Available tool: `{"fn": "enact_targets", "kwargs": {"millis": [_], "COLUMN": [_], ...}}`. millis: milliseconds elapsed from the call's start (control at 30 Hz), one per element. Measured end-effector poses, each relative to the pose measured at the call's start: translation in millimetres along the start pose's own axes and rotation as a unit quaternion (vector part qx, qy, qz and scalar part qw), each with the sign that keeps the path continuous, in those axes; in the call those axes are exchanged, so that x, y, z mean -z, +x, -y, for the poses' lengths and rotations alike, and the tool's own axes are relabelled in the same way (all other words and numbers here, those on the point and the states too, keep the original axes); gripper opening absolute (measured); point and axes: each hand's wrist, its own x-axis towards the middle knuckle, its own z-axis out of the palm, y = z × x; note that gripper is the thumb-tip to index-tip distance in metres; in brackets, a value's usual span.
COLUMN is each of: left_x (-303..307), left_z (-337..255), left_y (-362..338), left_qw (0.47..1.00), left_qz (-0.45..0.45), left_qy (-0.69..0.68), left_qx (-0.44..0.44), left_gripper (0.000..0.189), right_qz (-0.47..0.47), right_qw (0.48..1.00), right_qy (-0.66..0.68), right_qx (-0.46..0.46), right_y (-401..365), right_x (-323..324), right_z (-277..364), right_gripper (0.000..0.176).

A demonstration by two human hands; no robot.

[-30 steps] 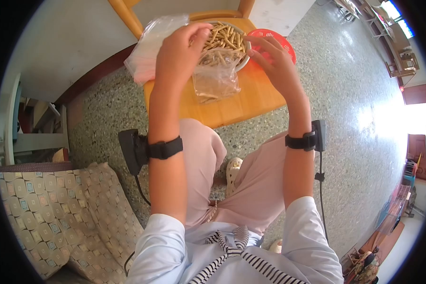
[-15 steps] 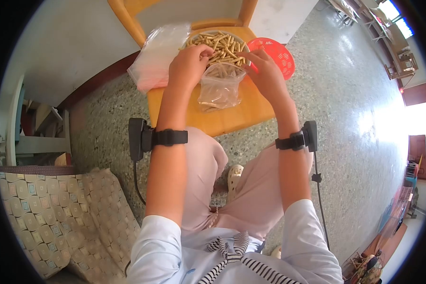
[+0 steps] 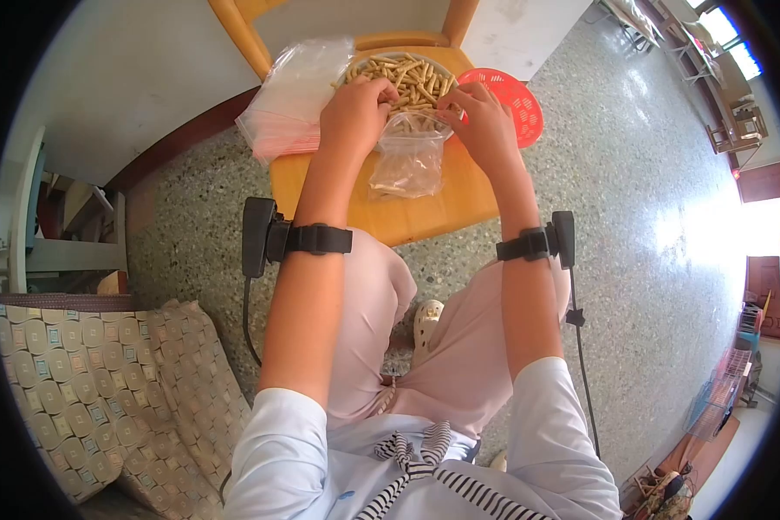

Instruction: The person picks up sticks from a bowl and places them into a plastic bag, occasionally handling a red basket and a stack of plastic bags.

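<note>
A clear plastic zip bag (image 3: 405,166) hangs at the near side of a round bowl (image 3: 449,73) heaped with short tan sticks (image 3: 412,78). A few sticks show through the bag's plastic. My left hand (image 3: 355,111) is closed at the bag's upper left, by the heap, with its fingertips partly hidden. On the other side, my right hand (image 3: 484,126) pinches the bag's upper right edge beside the bowl. What kind of sticks they are I cannot make out.
A stack of clear bags (image 3: 290,104) lies left of the bowl on the wooden chair seat (image 3: 425,221). A red perforated basket (image 3: 520,108) sits at its right. Patterned cloth (image 3: 104,381) covers something at lower left. Cables hang from both wrist straps.
Both hands and the bag have shifted slightly. My right hand's fingers have drawn in from the heap to the bag's edge. Fewer sticks show through the bag's upper part.
</note>
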Motion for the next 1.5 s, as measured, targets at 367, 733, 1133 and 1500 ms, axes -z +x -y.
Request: {"fn": "enact_targets", "kwargs": {"millis": [367,733,1133,1500], "left_x": [25.1,33.7,41.6,34.2], "left_z": [-34.7,-51.2,-66.4,-64.2], "left_y": [-5.7,-12.2,-19.1,-19.2], "left_qw": [0.975,0.918,0.957,0.971], "left_qz": [-0.129,-0.127,-0.127,-0.117], "left_qy": [-0.178,-0.376,-0.173,-0.186], "left_qx": [-0.034,-0.017,-0.196,-0.099], "left_gripper": [0.012,0.018,0.014,0.016], "right_qz": [-0.125,-0.011,-0.05,-0.139], "right_qw": [0.979,0.975,0.953,0.947], "right_qy": [0.16,0.214,0.298,0.289], "right_qx": [-0.006,-0.055,0.012,0.028], "right_y": [8.8,13.3,2.8,3.8], "right_x": [26.5,-5.7,28.9,60.9], "right_z": [24.8,27.8,44.2,49.0], "right_gripper": [0.019,0.022,0.03,0.013]}}
